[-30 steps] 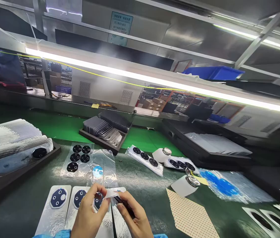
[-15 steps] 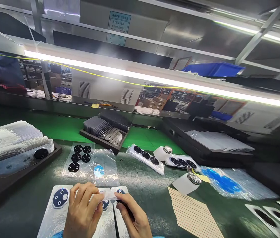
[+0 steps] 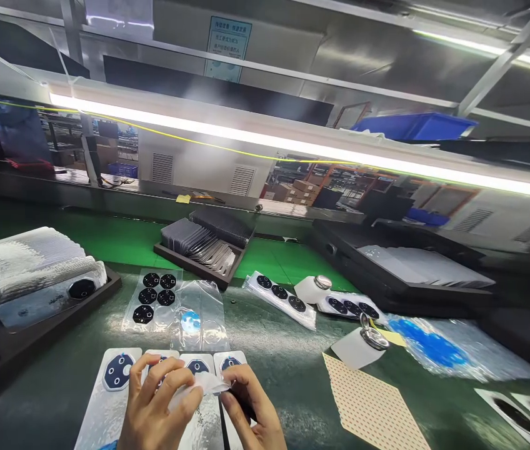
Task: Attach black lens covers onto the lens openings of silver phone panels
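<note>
Four-sided pale silvery panels, several of them, lie in a row under my hands, each with a dark octagonal ring plate near its top; the leftmost panel shows most fully. My left hand is closed on a thin white wipe, its fingers curled above the middle panels. Pinched at the wipe's other end is my right hand, near the rightmost panel. A dark slim object, its kind unclear, is tucked in the right palm and mostly hidden by the fingers.
Bags of black discs lie ahead. Two white dispenser bottles stand right, near a dotted sheet. Dark trays hold stacked panels at left, centre and right.
My left hand has shifted slightly down, and the wipe between my hands looks more crumpled. More of the middle panels' dark plates now shows. The view has turned slightly.
</note>
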Action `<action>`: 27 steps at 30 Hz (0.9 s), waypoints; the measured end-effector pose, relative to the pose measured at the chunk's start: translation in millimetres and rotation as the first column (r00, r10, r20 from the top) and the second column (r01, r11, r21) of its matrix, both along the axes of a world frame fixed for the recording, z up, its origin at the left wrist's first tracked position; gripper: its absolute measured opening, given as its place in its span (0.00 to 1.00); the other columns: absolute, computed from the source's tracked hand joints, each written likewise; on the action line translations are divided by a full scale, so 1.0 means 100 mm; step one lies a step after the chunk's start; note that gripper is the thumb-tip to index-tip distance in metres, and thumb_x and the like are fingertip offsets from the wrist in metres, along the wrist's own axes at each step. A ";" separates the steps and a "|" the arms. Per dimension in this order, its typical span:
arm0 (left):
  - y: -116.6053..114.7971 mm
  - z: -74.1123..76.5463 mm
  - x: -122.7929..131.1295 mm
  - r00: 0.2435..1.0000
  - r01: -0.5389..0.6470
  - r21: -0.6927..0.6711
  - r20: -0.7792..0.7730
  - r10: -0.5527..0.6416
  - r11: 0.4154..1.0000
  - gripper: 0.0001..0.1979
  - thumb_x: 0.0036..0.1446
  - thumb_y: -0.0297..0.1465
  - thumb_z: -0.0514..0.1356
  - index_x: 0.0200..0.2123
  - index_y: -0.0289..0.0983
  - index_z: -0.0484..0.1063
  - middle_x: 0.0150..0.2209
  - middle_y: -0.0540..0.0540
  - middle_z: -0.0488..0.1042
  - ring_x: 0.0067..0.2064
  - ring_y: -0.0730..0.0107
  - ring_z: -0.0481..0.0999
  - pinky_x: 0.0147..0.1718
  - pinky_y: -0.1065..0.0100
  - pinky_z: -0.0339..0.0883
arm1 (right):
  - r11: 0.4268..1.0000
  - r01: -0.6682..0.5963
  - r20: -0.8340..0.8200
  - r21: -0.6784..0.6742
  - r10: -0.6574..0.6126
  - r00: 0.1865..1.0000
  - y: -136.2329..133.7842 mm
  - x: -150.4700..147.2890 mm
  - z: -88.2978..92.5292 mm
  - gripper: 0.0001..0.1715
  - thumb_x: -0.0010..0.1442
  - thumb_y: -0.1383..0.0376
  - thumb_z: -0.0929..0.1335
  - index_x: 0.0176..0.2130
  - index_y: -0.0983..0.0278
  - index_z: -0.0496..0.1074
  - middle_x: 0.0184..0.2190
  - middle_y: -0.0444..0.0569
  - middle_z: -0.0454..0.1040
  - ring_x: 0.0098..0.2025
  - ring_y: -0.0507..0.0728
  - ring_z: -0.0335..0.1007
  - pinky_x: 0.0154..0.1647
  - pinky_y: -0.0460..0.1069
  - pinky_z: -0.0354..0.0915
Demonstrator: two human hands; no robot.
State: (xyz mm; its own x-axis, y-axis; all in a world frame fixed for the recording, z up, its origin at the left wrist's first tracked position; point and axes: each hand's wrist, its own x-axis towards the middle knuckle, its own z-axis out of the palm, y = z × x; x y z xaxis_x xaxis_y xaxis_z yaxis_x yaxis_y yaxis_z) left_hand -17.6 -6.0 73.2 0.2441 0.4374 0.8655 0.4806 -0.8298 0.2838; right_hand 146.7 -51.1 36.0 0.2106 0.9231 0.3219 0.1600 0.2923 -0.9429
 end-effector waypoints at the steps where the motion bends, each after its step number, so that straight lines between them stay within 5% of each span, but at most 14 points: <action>1: 0.00 0.00 -0.01 1.000 -0.003 0.012 0.012 0.003 1.000 0.15 0.69 0.25 0.50 0.34 0.40 0.75 0.33 0.50 0.78 0.44 0.68 0.72 0.53 0.56 0.53 | 1.000 0.001 0.002 0.015 -0.001 1.000 0.00 -0.01 0.00 0.12 0.66 0.58 0.64 0.47 0.56 0.71 0.38 0.47 0.69 0.36 0.55 0.67 0.38 0.47 0.64; 4: 0.01 -0.03 -0.05 1.000 0.022 0.027 -0.017 -0.022 0.999 0.17 0.69 0.25 0.49 0.34 0.40 0.76 0.34 0.49 0.78 0.45 0.67 0.72 0.53 0.55 0.54 | 0.997 -0.017 0.035 0.076 0.014 0.999 0.00 -0.02 0.03 0.14 0.67 0.59 0.64 0.50 0.53 0.73 0.39 0.47 0.70 0.40 0.56 0.69 0.43 0.48 0.64; 10: -0.01 -0.07 -0.13 0.994 0.063 -0.036 -0.084 -0.066 0.997 0.16 0.67 0.21 0.49 0.39 0.41 0.75 0.36 0.48 0.78 0.47 0.65 0.71 0.54 0.54 0.53 | 0.999 -0.013 -0.057 0.041 0.015 0.998 -0.03 -0.03 0.05 0.11 0.65 0.58 0.66 0.45 0.54 0.77 0.35 0.47 0.69 0.36 0.56 0.68 0.37 0.48 0.63; 13: -0.05 -0.12 -0.08 0.993 0.120 -0.160 -0.005 -0.122 0.980 0.14 0.65 0.20 0.51 0.39 0.42 0.73 0.36 0.49 0.77 0.45 0.65 0.71 0.53 0.55 0.55 | 1.000 0.002 -0.178 -0.026 -0.007 0.984 -0.05 -0.07 -0.01 0.13 0.63 0.55 0.68 0.42 0.57 0.78 0.34 0.48 0.69 0.33 0.55 0.66 0.34 0.48 0.63; 15: -0.08 -0.19 -0.02 0.975 0.213 -0.333 0.139 -0.176 0.918 0.11 0.64 0.22 0.54 0.36 0.42 0.72 0.35 0.49 0.75 0.43 0.65 0.72 0.50 0.58 0.58 | 0.995 -0.023 -0.283 -0.100 -0.007 0.959 -0.06 -0.11 -0.04 0.15 0.61 0.53 0.69 0.40 0.59 0.78 0.35 0.48 0.68 0.28 0.51 0.62 0.28 0.47 0.61; 17: -0.10 -0.25 0.04 0.919 0.360 -0.576 0.353 -0.174 0.733 0.06 0.63 0.28 0.57 0.32 0.40 0.70 0.33 0.48 0.74 0.40 0.65 0.72 0.45 0.63 0.61 | 0.982 -0.076 -0.393 -0.174 0.001 0.920 -0.05 -0.15 -0.06 0.17 0.57 0.51 0.71 0.37 0.61 0.78 0.40 0.49 0.68 0.22 0.47 0.58 0.22 0.46 0.57; 19: -0.09 -0.28 0.09 0.815 0.559 -0.738 0.574 -0.083 0.377 0.10 0.58 0.36 0.63 0.29 0.38 0.68 0.32 0.48 0.72 0.36 0.66 0.72 0.39 0.66 0.64 | 0.964 -0.142 -0.485 -0.223 0.017 0.874 -0.04 -0.18 -0.06 0.18 0.54 0.50 0.73 0.34 0.62 0.77 0.49 0.52 0.69 0.19 0.42 0.56 0.19 0.45 0.53; 21: -0.06 -0.27 0.12 0.694 0.720 -0.694 0.719 0.035 -0.008 0.16 0.51 0.41 0.68 0.28 0.37 0.67 0.30 0.49 0.71 0.33 0.69 0.72 0.35 0.69 0.64 | 0.946 -0.215 -0.557 -0.244 0.044 0.829 -0.02 -0.18 -0.05 0.19 0.52 0.50 0.74 0.31 0.63 0.76 0.54 0.52 0.69 0.17 0.40 0.55 0.17 0.43 0.49; 22: -0.05 -0.25 0.13 0.646 0.760 -0.631 0.760 0.073 -0.155 0.18 0.49 0.41 0.70 0.28 0.36 0.67 0.28 0.50 0.70 0.31 0.69 0.72 0.33 0.70 0.63 | 0.934 -0.254 -0.591 -0.250 0.061 0.805 0.00 -0.17 -0.05 0.19 0.52 0.50 0.75 0.31 0.64 0.75 0.52 0.51 0.71 0.16 0.39 0.55 0.16 0.42 0.47; 24: -0.01 -0.19 0.14 0.597 0.771 -0.535 0.795 0.102 -0.345 0.19 0.47 0.40 0.72 0.29 0.35 0.67 0.27 0.50 0.69 0.29 0.71 0.72 0.33 0.71 0.62 | 0.912 -0.329 -0.657 -0.247 0.092 0.749 0.01 -0.15 -0.05 0.18 0.52 0.52 0.75 0.31 0.63 0.73 0.39 0.46 0.76 0.15 0.39 0.52 0.15 0.40 0.43; 27: 0.01 -0.18 0.17 0.594 0.733 -0.513 0.802 0.054 -0.447 0.19 0.50 0.41 0.70 0.31 0.35 0.67 0.26 0.50 0.69 0.27 0.72 0.72 0.33 0.70 0.62 | 0.894 -0.385 -0.704 -0.228 0.123 0.700 0.02 -0.13 -0.07 0.20 0.52 0.52 0.76 0.40 0.59 0.73 0.27 0.39 0.72 0.14 0.39 0.47 0.14 0.39 0.43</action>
